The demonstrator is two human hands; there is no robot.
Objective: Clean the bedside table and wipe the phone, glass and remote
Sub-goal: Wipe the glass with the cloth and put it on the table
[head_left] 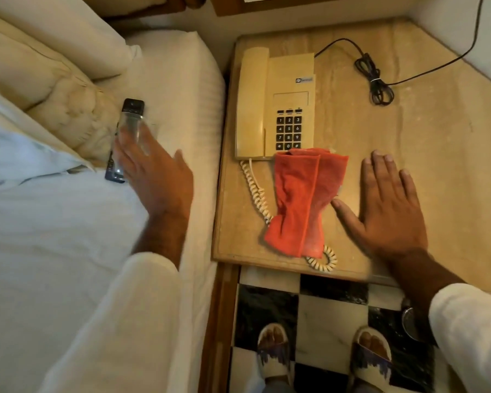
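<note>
hands spread, cloth on the table, glass and remote on the bed

the right hand (386, 211) lies flat with fingers (380, 168) spread apart, palm down on the table (437, 137), gripping nothing; its thumb tip is just beside the right edge of the cloth (301, 202). the left hand (156, 180) is open over the bed (182, 95), left of the table, fingers loosely apart; whether its fingertips touch the glass (131, 129) i cannot tell. the glass lies on the bed, left of the table, on top of the dark remote (114, 168), which shows at both ends of it. the red cloth lies folded on the table's front half, overlapping the phone (281, 109) at its near edge and covering part of the coiled cord (255, 191). the phone sits at the table's left side, handset in its cradle. a black cable (374, 78) lies bundled at the table's back.
</note>
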